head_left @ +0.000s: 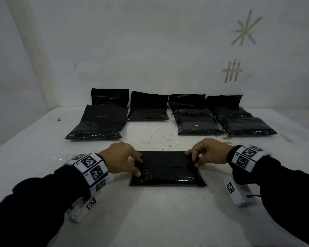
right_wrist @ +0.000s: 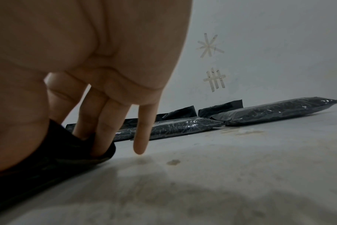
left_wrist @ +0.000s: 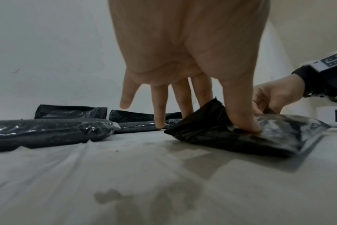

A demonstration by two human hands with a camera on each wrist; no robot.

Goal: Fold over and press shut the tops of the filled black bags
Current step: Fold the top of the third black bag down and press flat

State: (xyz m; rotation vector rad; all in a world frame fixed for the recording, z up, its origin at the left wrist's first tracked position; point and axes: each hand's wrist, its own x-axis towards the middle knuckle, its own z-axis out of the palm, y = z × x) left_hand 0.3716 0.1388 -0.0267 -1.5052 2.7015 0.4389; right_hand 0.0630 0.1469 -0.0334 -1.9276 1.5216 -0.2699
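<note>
A filled black bag [head_left: 167, 169] lies flat on the white table in front of me, its top flap folded down over its body. My left hand [head_left: 122, 160] pinches the flap's left corner [left_wrist: 206, 115] between thumb and fingers. At the opposite corner my right hand [head_left: 206, 153] pinches the flap [right_wrist: 67, 137] the same way, little finger sticking out to the table. Several more filled black bags [head_left: 100, 123] lie in a row at the back, flaps leaning up against the wall.
The white table [head_left: 150, 220] has stains in the middle and bare room near me. A white wall [head_left: 150, 50] stands close behind the bag row, with tape marks [head_left: 246, 29] at the upper right. Marker bands and cameras sit on both wrists.
</note>
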